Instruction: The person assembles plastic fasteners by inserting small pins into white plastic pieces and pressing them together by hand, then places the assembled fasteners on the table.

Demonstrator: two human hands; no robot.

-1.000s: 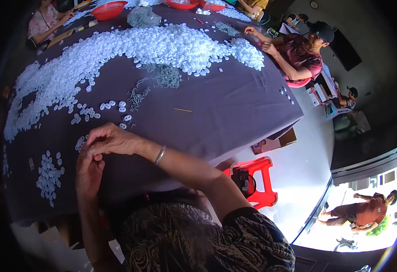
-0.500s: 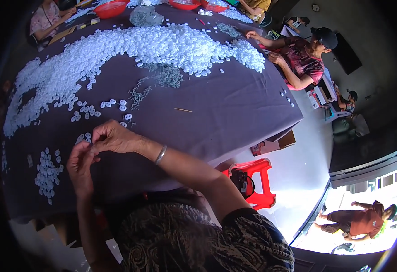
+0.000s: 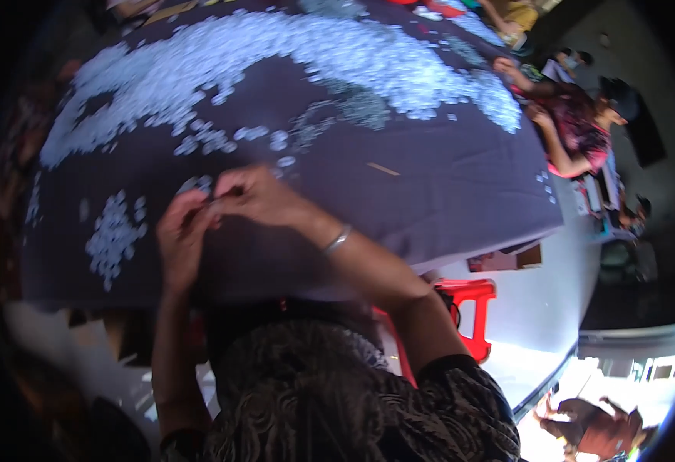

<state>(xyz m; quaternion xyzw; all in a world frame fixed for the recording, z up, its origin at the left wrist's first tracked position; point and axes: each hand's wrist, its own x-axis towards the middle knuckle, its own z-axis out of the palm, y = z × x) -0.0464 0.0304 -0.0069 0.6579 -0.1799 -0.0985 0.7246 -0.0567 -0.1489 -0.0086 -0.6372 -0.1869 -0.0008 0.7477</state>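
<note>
Both hands lifted closer together since 0.5 s ago — left hand (image 3: pixel 183 239) and right hand (image 3: pixel 256 196) now meet fingertip to fingertip, pinched on something tiny; what it is, cannot tell. Small white pieces (image 3: pixel 114 235) lie just left of hands, big drift (image 3: pixel 291 58) farther up. Risk: piece slipping from pinch, lost among others on dark cloth (image 3: pixel 445 185). Red stool (image 3: pixel 472 308) below table edge — other people seated at far right.

Under my hands: tablecloth (image 3: pixel 430 192), dark purple woven cloth, matt, lightly creased. Small white pieces (image 3: pixel 291 54), smooth, faintly shiny, probably plastic. My bracelet (image 3: pixel 338 239), bright metal. Stool (image 3: pixel 468 308), glossy red plastic. My sleeve (image 3: pixel 460 408), patterned soft cloth.
</note>
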